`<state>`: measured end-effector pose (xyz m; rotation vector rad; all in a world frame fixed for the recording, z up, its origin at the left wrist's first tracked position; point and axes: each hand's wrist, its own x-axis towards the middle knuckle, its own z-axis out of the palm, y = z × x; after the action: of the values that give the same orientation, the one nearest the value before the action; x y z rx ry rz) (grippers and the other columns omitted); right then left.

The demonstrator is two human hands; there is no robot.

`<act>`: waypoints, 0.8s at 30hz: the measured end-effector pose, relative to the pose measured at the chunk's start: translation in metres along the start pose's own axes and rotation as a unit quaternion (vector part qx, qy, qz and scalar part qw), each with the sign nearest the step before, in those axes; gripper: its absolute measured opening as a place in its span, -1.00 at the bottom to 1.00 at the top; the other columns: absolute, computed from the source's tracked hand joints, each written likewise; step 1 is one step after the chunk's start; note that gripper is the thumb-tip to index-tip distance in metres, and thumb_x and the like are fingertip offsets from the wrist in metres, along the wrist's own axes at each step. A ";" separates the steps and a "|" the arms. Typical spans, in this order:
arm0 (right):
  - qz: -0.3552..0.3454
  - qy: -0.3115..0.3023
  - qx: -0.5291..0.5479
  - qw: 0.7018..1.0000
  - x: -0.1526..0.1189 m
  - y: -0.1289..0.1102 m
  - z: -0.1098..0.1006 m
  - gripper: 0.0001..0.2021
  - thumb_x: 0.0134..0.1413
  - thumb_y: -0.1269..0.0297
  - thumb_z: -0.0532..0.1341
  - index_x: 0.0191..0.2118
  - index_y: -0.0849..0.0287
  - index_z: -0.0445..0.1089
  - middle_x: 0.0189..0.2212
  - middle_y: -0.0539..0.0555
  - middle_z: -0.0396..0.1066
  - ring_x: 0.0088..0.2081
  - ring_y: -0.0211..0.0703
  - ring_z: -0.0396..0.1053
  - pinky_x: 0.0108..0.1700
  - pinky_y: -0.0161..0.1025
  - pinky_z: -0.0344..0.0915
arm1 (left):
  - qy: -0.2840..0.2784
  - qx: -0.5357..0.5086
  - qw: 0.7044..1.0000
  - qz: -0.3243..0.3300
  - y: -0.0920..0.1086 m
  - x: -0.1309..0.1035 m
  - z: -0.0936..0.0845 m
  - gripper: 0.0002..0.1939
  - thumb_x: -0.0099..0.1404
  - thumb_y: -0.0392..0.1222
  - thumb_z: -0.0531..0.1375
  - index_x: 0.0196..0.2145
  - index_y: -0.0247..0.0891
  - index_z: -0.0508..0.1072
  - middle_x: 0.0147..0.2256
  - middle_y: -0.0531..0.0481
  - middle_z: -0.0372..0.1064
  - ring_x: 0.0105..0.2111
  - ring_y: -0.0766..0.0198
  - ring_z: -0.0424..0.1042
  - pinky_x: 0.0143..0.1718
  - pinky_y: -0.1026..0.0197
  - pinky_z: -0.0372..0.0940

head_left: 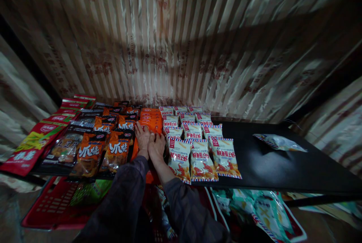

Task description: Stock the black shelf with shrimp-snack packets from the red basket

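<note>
Side by side, my left hand (143, 138) and my right hand (157, 147) rest on a column of orange snack bags (151, 116) in the middle of a black shelf. Both hands are closed on the front orange bag, their fingers bent against it; part of it is hidden under my wrists. To my left hand's left lie black-and-orange snack bags (115, 150) in overlapping rows. Just right of my right hand are several rows of white snack bags (202, 160) with red lettering and striped edges.
Red long bags (35, 139) and dark snack bags (62, 145) line the shelf's left end. One white bag (278, 143) lies flat on the black shelf (263, 171) at right. Below stand a red basket (56, 201) and another holding mint-green bags (263, 207). Patterned cloth (175, 43) hangs behind.
</note>
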<state>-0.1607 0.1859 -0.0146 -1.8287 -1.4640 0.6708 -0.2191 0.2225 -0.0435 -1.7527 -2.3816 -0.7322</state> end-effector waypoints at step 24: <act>-0.020 0.038 0.105 0.993 0.010 0.025 0.020 -0.50 0.17 0.25 -0.17 0.01 0.41 0.35 0.10 0.32 0.23 0.16 -0.01 0.13 0.20 -0.11 -0.02 | -0.105 0.101 0.985 0.091 -0.007 -0.033 -0.025 -0.52 0.34 -0.29 -0.13 0.18 -0.42 0.16 0.21 -0.32 0.04 0.23 0.05 0.02 0.20 -0.04 -0.03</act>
<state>-0.1583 0.1960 -0.0467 -1.6407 -1.3244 0.6990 -0.2194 0.1816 -0.0353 -2.0100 -2.2787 -0.2843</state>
